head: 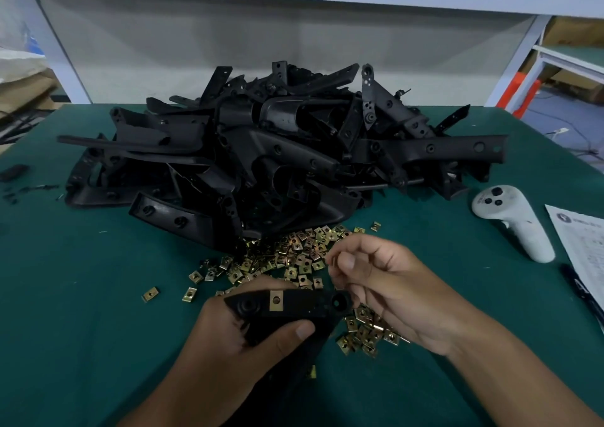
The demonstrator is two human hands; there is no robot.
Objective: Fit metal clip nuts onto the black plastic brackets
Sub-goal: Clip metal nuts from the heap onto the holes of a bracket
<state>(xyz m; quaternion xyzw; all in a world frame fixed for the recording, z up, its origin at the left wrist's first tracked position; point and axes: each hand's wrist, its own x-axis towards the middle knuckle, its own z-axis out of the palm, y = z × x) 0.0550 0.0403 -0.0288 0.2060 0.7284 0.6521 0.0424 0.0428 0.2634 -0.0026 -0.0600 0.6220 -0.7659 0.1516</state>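
Note:
My left hand grips a black plastic bracket low in the middle of the view, thumb across its front. One brass-coloured clip nut sits on the bracket's top edge. My right hand hovers just right of the bracket's end, over the loose clip nuts. Its fingers are curled with the thumb close to the forefinger, and I cannot see whether a nut is between them. More nuts lie under the right wrist. A big heap of black brackets fills the table behind.
The table has a green mat. A white hand controller lies at the right, with a printed sheet and a black pen beyond it. Small black bits lie at the left edge. A white frame stands behind.

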